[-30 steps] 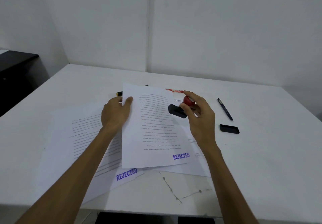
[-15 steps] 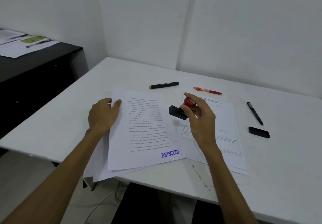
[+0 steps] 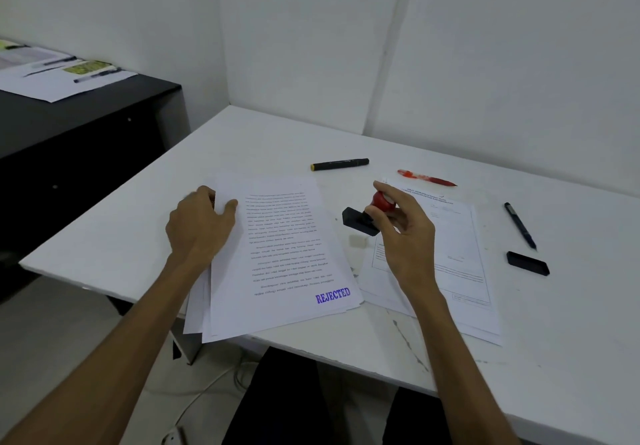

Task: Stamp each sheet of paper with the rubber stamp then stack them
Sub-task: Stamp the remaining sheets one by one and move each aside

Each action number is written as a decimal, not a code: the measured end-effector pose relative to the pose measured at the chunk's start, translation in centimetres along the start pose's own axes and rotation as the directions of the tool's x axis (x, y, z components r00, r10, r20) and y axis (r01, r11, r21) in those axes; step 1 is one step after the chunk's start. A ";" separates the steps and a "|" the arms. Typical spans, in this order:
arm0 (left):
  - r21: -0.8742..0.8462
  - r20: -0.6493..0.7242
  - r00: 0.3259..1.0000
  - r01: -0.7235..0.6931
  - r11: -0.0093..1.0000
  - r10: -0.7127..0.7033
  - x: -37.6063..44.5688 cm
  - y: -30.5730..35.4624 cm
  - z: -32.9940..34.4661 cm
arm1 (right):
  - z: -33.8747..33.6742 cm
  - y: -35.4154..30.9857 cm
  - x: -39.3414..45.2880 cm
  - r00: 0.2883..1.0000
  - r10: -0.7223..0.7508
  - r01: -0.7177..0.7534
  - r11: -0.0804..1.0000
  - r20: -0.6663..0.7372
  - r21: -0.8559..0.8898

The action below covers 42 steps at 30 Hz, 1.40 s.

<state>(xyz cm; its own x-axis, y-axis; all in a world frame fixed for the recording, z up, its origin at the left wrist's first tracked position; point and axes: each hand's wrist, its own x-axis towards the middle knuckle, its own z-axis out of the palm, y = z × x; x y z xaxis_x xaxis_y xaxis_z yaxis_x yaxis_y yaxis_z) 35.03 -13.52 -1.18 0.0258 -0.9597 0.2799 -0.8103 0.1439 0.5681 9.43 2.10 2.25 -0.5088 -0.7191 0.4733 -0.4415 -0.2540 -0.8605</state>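
Observation:
A stack of stamped sheets (image 3: 287,261) lies at the table's front left edge, overhanging it; the top sheet shows a blue "REJECTED" mark (image 3: 333,295). My left hand (image 3: 199,224) rests on the stack's upper left edge, fingers curled over the paper. My right hand (image 3: 401,228) holds the rubber stamp (image 3: 367,214) by its red knob, the black base tilted a little above the table between the stack and the other papers. To the right lies a pile of printed form sheets (image 3: 453,257), partly under my right hand.
On the white table (image 3: 554,340) are a black marker (image 3: 341,164), a red pen (image 3: 426,178), a black pen (image 3: 520,225) and a black stamp cap (image 3: 527,263). A black cabinet (image 3: 79,132) with papers stands to the left. White walls are behind.
The sheet in my left hand has come down onto the left stack and been squared with it. My right hand has kept the stamp. The camera view has swung left.

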 end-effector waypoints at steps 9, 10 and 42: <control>-0.028 -0.022 0.992 -0.124 0.992 0.124 -0.1 3.7 0.5 | -3.7 0.5 -0.3 0.998 0.011 -0.013 0.999 -0.066 -0.039; -0.069 0.009 0.984 -0.179 0.982 0.180 -0.4 4.6 1.0 | -4.3 0.4 -0.4 0.997 0.014 -0.017 0.999 -0.074 -0.041; -0.171 0.587 0.470 -0.723 0.669 0.659 -7.2 19.1 13.7 | -17.3 1.4 -6.7 0.992 0.066 -0.095 0.953 -0.111 -0.286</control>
<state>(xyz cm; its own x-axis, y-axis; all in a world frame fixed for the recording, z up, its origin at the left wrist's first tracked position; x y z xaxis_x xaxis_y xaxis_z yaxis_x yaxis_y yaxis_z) 11.33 -7.14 -2.90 -0.8654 -0.4985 0.0514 -0.4607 0.8318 0.3097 -0.55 17.80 1.12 -0.6154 -0.6583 0.4334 -0.5840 0.0117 -0.8117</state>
